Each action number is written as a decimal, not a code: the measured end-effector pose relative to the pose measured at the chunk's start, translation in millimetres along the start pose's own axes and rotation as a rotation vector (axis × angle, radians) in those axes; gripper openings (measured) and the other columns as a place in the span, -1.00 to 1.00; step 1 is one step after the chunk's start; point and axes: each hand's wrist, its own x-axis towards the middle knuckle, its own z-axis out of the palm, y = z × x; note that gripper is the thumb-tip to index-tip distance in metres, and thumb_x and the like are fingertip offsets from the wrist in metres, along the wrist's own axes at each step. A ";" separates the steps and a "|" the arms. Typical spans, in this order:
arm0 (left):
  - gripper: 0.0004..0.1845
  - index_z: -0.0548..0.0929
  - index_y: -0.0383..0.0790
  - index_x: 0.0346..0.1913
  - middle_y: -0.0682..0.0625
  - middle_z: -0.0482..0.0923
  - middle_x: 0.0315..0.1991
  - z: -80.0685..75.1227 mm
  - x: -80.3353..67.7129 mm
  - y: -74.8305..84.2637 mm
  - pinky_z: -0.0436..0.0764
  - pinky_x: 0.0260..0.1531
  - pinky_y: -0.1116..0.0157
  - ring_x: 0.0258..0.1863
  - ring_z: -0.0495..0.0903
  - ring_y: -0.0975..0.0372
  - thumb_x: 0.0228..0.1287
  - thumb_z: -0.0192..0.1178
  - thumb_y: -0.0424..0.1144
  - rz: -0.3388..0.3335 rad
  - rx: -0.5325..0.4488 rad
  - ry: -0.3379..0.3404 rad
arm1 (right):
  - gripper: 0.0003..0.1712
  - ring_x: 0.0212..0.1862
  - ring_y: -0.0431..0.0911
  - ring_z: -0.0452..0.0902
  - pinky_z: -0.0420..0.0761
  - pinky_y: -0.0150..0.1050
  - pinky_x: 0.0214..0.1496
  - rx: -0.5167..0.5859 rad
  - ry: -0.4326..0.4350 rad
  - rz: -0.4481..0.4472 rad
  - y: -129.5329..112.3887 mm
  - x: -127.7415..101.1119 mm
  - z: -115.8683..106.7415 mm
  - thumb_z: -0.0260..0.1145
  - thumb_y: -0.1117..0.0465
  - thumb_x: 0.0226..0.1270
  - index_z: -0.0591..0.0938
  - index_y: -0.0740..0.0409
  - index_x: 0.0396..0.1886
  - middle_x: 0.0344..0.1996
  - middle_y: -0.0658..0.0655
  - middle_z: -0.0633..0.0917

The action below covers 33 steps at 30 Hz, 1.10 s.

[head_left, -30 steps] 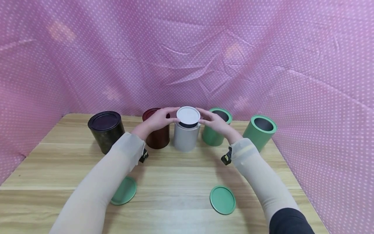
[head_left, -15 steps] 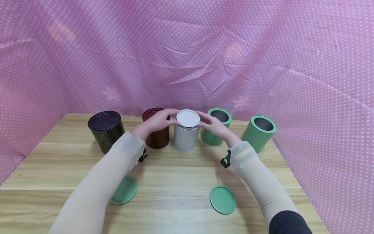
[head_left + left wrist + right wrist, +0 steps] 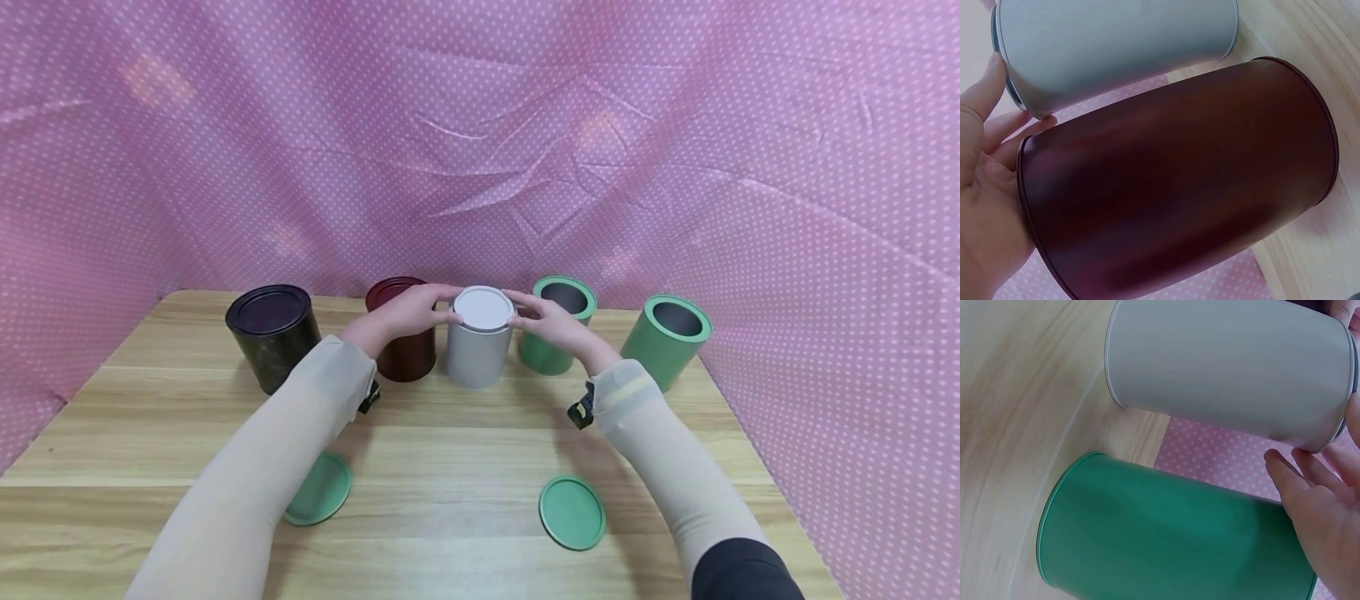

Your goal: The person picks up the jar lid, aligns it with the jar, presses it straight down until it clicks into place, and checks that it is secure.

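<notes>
Mid-row on wooden table (image 3: 450, 433), grey metal canister (image 3: 477, 354) stands between dark red tin (image 3: 408, 354) and green tin (image 3: 546, 350). I see left hand (image 3: 408, 312) and right hand (image 3: 551, 321) pinching white round lid (image 3: 483, 307) by rim, fingers curled either side, probably keeping it level on canister mouth.

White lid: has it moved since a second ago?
Yes. The white lid, held by both hands, has dropped onto the grey can; the dark gap under it is gone.
</notes>
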 end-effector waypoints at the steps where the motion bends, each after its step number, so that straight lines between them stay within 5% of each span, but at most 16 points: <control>1: -0.40 0.39 -0.25 0.37 -0.16 0.38 0.36 0.1 0.1 0.2 0.26 0.41 0.05 0.41 0.29 0.01 0.34 0.21 -0.11 -0.001 -0.002 -0.002 | -0.33 0.44 0.11 0.24 0.29 0.06 0.43 -0.005 -0.005 0.003 -0.4 -0.6 -0.4 0.18 0.07 0.44 0.23 -0.07 0.50 0.43 0.17 0.33; 21: -0.35 0.32 -0.31 0.40 -0.20 0.29 0.41 -4.1 -2.0 10.1 0.20 0.43 0.03 0.44 0.21 -0.02 0.35 0.21 -0.11 -0.085 -0.030 -0.063 | -0.29 0.44 0.07 0.24 0.19 0.12 0.47 -0.073 -0.038 0.106 -10.4 -5.7 -7.5 0.25 -0.07 0.36 0.28 -0.21 0.46 0.42 0.12 0.36; 33: -0.37 0.41 -0.29 0.35 -0.19 0.37 0.36 -2.8 -3.0 13.3 0.27 0.40 0.05 0.40 0.30 -0.01 0.29 0.26 -0.08 -0.076 -0.026 -0.053 | -0.21 0.40 0.08 0.30 0.26 0.07 0.44 -0.103 -0.012 0.097 -16.1 -6.9 -3.7 0.34 -0.09 0.26 0.30 -0.15 0.46 0.37 0.18 0.42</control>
